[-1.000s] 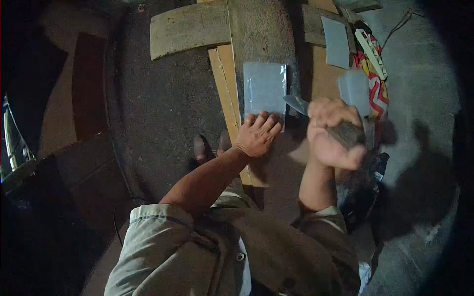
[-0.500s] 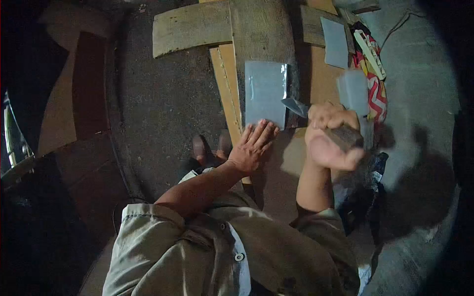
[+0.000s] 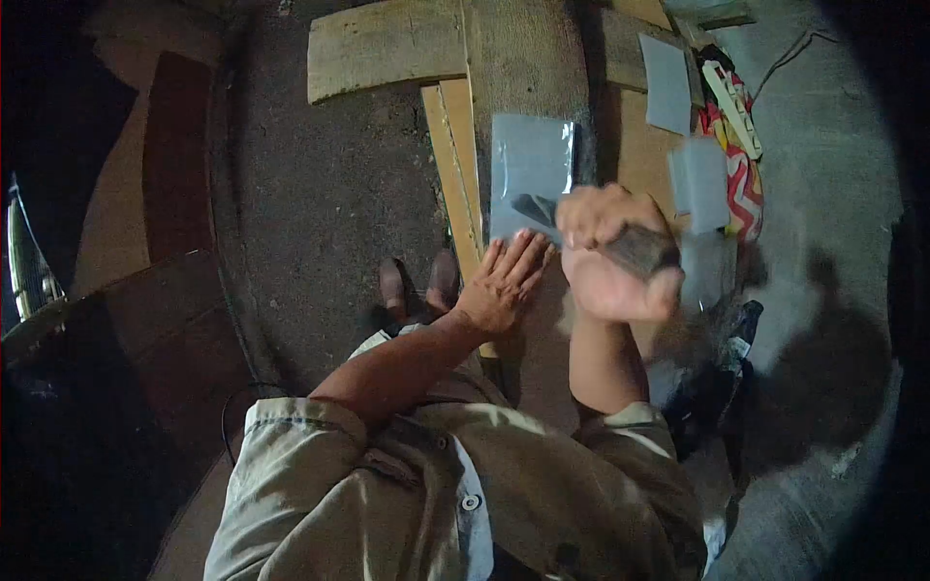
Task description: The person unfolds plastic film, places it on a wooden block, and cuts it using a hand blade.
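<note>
Right hand [image 3: 603, 279] closed around knife [image 3: 642, 252].
Left hand [image 3: 499, 292] laid flat on near edge of clear plastic sheet [image 3: 532, 160].

Khaki shirt [image 3: 572, 474], short sleeves [image 3: 291, 450], round button [image 3: 471, 503]

From where I stand, the one camera rides on the worker's head, facing forward and steeply down past the khaki shirt [image 3: 552, 474] at the bottom edge. It sits close above the left hand [image 3: 504, 290] and right hand [image 3: 620, 254], both near mid-view. The wide lens, darkening towards the corners, takes in the feet [image 3: 443, 278], wooden plank [image 3: 528, 63] up top and grey floor [image 3: 814, 203] at right
</note>
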